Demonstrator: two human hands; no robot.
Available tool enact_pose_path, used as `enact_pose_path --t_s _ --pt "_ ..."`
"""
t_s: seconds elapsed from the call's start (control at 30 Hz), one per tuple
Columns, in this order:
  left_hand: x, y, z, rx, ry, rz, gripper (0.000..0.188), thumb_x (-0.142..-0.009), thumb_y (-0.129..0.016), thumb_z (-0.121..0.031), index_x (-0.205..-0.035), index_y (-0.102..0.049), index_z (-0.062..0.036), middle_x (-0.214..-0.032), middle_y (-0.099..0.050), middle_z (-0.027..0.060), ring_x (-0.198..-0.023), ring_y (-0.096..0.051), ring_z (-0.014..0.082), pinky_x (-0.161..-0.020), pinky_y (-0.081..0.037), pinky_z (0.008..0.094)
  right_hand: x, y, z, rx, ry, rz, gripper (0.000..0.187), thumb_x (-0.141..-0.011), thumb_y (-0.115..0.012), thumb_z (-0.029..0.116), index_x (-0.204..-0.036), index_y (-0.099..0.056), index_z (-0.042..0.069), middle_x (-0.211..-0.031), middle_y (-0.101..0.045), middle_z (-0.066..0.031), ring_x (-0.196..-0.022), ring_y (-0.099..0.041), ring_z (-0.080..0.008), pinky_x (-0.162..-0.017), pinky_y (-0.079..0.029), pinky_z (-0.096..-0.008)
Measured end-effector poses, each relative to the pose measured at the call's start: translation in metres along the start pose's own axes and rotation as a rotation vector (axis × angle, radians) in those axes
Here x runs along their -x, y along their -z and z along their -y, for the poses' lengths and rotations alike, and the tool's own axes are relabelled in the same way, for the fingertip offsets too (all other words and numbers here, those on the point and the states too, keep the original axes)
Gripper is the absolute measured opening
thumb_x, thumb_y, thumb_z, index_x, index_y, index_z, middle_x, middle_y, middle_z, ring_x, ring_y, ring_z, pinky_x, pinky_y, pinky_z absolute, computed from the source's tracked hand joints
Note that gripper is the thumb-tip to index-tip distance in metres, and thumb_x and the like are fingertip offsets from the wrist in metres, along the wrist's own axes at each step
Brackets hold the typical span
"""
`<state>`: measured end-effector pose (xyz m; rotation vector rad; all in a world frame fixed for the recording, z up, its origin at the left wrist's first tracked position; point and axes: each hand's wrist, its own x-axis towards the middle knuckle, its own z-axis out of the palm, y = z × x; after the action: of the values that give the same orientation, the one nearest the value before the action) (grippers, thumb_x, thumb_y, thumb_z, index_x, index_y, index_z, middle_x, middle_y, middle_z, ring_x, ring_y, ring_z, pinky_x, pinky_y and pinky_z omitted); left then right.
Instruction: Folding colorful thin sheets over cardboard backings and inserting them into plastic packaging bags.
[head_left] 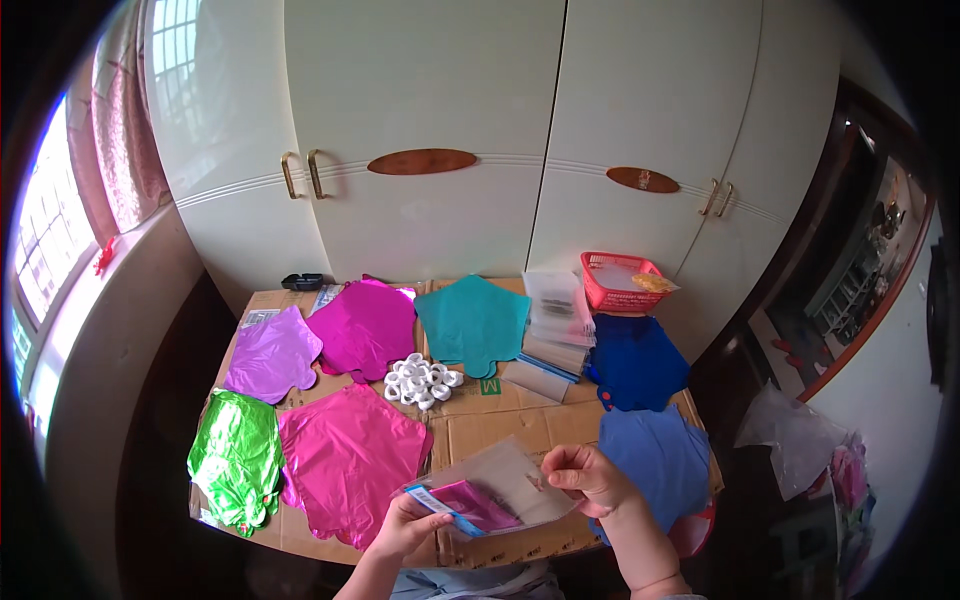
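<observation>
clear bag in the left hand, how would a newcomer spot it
At the near edge of the cardboard-covered table, the left hand grips the clear bag by its blue-and-white strip. Folded magenta foil inside sets it apart from the clear sleeves stacked beside the pink basket.

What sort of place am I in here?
Probably a room at home, perhaps a bedroom: a tall cream wardrobe and a pink curtain by the barred window. The cardboard work surface, spread with what look like flat foil balloons, suggests a makeshift workspace.
</observation>
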<state>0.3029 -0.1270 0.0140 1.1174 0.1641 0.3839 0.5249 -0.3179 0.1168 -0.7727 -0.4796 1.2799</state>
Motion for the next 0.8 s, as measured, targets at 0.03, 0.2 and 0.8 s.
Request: enact_pose_path --t_s 0.03,0.2,0.8 --pt "-0.002 -0.004 -0.003 0.010 -0.001 -0.005 0.030 -0.084 -0.069 -0.001 -0.112 -0.060 0.0029 -0.102 -0.068 0.0074 -0.095 -0.064 0.0142 -0.088 -0.051 0.0314 0.000 0.000 0.000 -0.012 -0.022 -0.020 0.014 -0.084 -0.068 0.002 -0.097 -0.065 0.005 -0.088 -0.066 0.0002 -0.075 -0.060 -0.0059 -0.065 -0.048 -0.0195" --pt "-0.004 -0.014 -0.004 0.032 -0.064 -0.084 0.039 -0.081 -0.070 0.001 -0.118 -0.057 0.0026 -0.102 -0.067 0.0077 -0.092 -0.065 0.0150 -0.085 -0.052 0.0304 -0.002 0.005 0.000 0.063 0.052 -0.091 0.022 -0.085 -0.068 0.006 -0.105 -0.061 0.005 -0.091 -0.064 0.0011 -0.079 -0.060 -0.0055 -0.069 -0.048 -0.0202" --pt "-0.008 -0.043 -0.015 -1.530 -0.409 -0.256 0.056 -0.065 -0.081 -0.011 -0.117 -0.060 -0.0106 -0.115 -0.059 0.0109 -0.111 -0.056 0.0245 -0.083 -0.049 0.0372 -0.046 0.082 -0.022 0.988 0.133 -0.341 0.024 -0.086 -0.065 0.006 -0.109 -0.065 0.000 -0.090 -0.069 -0.0047 -0.077 -0.063 -0.0093 -0.071 -0.050 -0.0245"
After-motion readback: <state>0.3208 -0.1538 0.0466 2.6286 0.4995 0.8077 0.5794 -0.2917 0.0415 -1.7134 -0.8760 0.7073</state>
